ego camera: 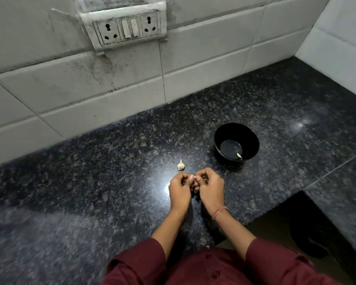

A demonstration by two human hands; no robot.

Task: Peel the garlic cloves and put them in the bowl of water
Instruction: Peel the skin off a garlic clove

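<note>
My left hand and my right hand meet just above the dark granite counter, fingers curled together around a small garlic clove that is mostly hidden between the fingertips. A garlic bulb with a short stalk sits on the counter just beyond my left hand. To the right and farther back stands a black bowl holding a little water, with one pale peeled clove lying at its near inner edge.
A tiled wall with a switch and socket panel rises behind the counter. A second wall closes the right corner. The counter edge steps back at the lower right, with the dark floor and a sandal below.
</note>
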